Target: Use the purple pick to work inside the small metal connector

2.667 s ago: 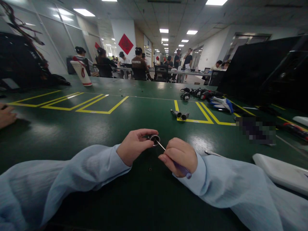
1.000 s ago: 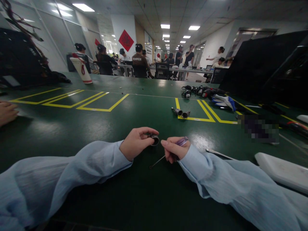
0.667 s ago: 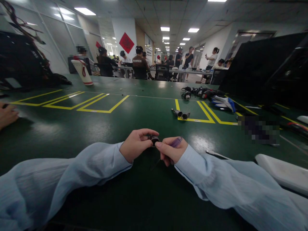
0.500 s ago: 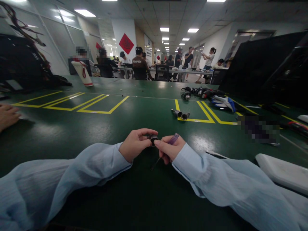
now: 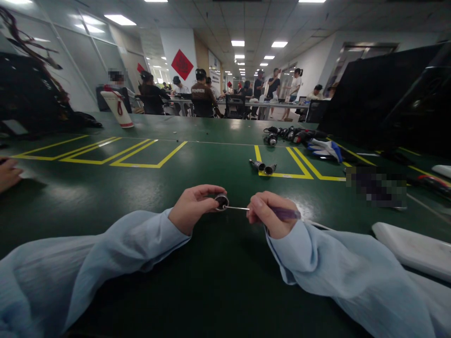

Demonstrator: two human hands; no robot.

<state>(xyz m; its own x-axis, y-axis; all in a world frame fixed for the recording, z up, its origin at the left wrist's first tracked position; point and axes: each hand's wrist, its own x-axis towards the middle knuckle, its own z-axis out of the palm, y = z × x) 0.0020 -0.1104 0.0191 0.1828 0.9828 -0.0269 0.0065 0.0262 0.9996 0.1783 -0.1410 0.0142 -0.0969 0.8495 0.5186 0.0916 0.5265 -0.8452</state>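
Observation:
My left hand [image 5: 192, 206] pinches a small round black-and-silver part [image 5: 221, 202] between thumb and fingers, just above the green table [image 5: 218, 281]. My right hand [image 5: 268, 216] grips a purple-handled screwdriver [image 5: 282, 213]. Its thin metal shaft lies level and points left, with the tip at the face of the round part. Both forearms in pale blue sleeves rest on the table.
Two small metal cylinders [image 5: 262, 166] lie on a yellow line beyond my hands. Farther back lie a pile of dark parts [image 5: 282, 135] and a blue-white glove [image 5: 326, 149]. A white tray [image 5: 412, 249] lies at right. Another person's hand [image 5: 7, 173] rests at the left edge.
My right hand turned the screwdriver from pointing down at the table to lying level, tip now against the round part. The left hand kept its hold on the part.

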